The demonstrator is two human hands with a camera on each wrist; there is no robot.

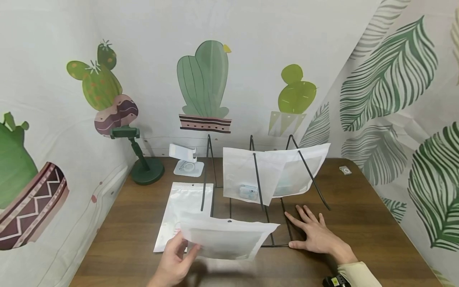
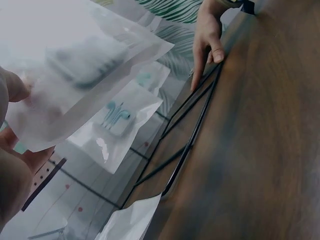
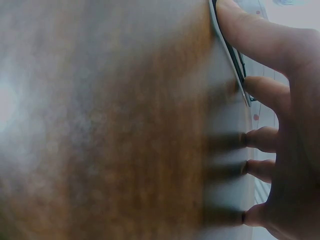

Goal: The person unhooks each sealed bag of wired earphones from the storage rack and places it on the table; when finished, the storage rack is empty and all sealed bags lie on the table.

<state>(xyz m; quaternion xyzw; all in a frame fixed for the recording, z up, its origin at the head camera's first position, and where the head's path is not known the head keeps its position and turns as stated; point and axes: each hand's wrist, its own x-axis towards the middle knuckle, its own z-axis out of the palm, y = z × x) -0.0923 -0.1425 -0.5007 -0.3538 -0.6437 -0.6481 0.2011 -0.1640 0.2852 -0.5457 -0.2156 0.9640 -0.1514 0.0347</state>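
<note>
In the head view my left hand (image 1: 175, 259) pinches the left edge of a white, partly clear hang-hole pouch (image 1: 229, 243) between thumb and fingers, above the table front. A blurred boxy item shows inside this pouch (image 2: 87, 62) in the left wrist view. My right hand (image 1: 317, 235) rests spread on the table, its thumb and index finger at the base of a black wire display rack (image 1: 274, 246). From the rack's prongs hang a pouch with a small pale-blue item (image 1: 233, 171) in the middle and another pouch (image 1: 313, 161) on the right. In the left wrist view, earphones (image 2: 117, 117) show through one hanging pouch.
Left of the rack another white pouch (image 1: 172, 215) lies flat on the wooden table (image 1: 118, 239). Behind it stand a dark green phone stand (image 1: 145, 171) and a pale-blue folding stand (image 1: 189, 168). A small silver clip-like device (image 1: 345, 170) lies at the back right.
</note>
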